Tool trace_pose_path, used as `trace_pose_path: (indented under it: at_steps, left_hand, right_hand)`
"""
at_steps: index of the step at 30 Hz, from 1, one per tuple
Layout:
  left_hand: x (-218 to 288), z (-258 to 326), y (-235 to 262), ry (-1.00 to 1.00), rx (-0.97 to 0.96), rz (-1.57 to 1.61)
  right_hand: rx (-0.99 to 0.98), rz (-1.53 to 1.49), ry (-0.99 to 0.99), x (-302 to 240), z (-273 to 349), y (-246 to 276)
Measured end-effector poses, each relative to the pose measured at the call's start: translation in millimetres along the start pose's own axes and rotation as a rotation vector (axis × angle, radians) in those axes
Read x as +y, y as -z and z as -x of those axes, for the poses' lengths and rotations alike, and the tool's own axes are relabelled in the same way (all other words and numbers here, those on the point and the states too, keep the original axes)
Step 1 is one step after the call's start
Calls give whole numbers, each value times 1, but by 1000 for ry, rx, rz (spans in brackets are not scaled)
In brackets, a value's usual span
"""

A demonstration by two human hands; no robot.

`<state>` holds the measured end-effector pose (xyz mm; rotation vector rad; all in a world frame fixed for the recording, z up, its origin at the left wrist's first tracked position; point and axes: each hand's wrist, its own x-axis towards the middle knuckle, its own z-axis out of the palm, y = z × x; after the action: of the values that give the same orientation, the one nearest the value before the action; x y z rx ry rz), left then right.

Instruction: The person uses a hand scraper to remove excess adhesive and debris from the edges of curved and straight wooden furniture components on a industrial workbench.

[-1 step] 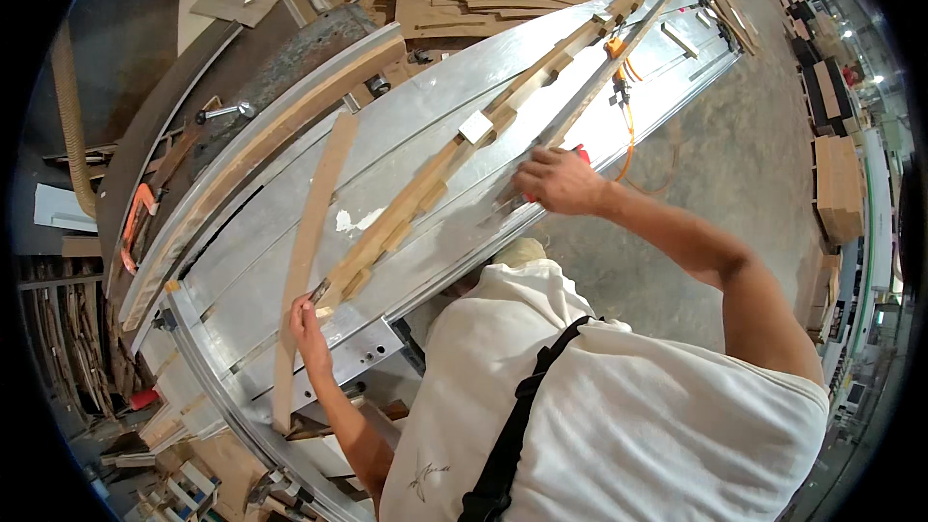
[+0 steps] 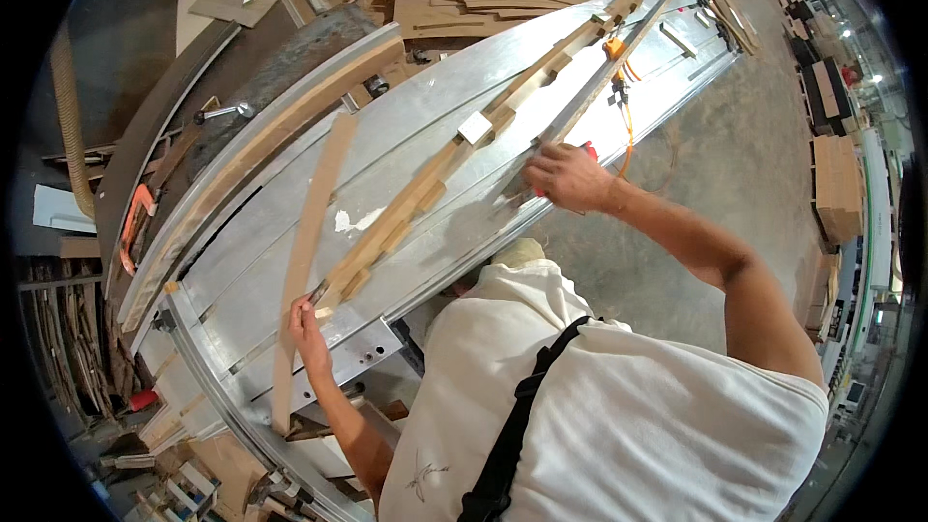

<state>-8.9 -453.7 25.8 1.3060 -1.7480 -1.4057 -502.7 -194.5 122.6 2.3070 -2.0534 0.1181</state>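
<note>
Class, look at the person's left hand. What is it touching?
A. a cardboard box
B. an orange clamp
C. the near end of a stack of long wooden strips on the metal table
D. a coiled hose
C: the left hand rests at the near end of the stack of wooden strips lying on the metal table.
</note>
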Motion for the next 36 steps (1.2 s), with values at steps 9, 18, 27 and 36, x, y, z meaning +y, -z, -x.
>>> trace_pose_path:
  at_steps: [9, 18, 27, 36]
  left_hand:
    - [-3, -2, 1, 35, 3, 80]
    - [4, -6, -5, -19, 56, 58]
    - [-7, 2, -14, -11, 63, 106]
    - [-4, -11, -17, -151, 167, 195]
  right_hand:
    - [-196, 177, -249, 94, 93, 18]
    - [-216, 28, -367, 147, 81, 21]
    - [-288, -133, -469, 162, 80, -31]
    - [-24, -164, -608, 125, 67, -45]
